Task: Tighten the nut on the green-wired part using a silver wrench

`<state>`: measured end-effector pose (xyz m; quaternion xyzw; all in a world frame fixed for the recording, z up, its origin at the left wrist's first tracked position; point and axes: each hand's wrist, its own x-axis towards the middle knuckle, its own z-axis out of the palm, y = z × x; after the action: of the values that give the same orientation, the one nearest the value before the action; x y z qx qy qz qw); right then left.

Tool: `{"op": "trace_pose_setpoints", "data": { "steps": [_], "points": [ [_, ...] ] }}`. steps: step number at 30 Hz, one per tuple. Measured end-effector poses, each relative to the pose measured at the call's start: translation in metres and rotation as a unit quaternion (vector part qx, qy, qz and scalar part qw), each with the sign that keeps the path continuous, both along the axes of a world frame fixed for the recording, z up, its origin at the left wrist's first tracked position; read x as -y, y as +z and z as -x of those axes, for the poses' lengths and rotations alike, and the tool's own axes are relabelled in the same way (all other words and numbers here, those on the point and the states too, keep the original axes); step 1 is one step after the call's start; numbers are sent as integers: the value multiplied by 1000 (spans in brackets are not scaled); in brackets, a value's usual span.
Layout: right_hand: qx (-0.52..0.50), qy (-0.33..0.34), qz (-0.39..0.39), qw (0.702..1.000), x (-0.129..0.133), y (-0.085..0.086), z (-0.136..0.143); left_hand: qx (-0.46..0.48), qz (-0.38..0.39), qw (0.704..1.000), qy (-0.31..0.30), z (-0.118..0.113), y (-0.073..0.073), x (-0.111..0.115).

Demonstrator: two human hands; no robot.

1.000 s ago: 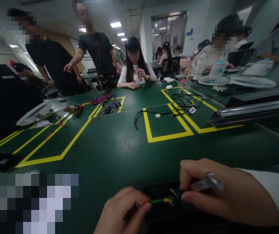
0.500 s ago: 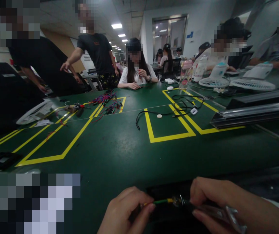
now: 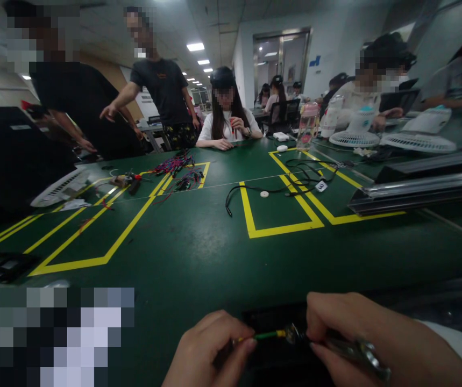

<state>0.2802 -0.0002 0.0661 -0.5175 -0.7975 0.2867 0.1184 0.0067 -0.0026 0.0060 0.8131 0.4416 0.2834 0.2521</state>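
at the bottom centre of the frame, your left hand point(image 3: 210, 349) pinches a green-and-yellow wire point(image 3: 269, 335) between thumb and forefinger. the wire's right end meets a small shiny round part point(image 3: 291, 333). at lower right, your right hand point(image 3: 360, 333) grips a metal tool point(image 3: 362, 355), too dark to identify further. above them on the green tabletop point(image 3: 198, 269), a black cable point(image 3: 228, 203) curls right of centre, near a tag marked 3 point(image 3: 321, 186).

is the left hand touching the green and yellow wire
Touching: the head view shows the left hand pinching one end of the green and yellow wire between thumb and finger.
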Motion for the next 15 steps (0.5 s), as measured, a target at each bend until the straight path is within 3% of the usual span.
{"op": "trace_pose_setpoints", "data": {
  "steps": [8,15],
  "points": [
    [-1,45,-16,999,-14,23,6,-13,18,1000,2,3,-1,2],
    [-26,3,-40,999,-17,28,7,-13,21,1000,4,2,-2,3]
  ]
}}
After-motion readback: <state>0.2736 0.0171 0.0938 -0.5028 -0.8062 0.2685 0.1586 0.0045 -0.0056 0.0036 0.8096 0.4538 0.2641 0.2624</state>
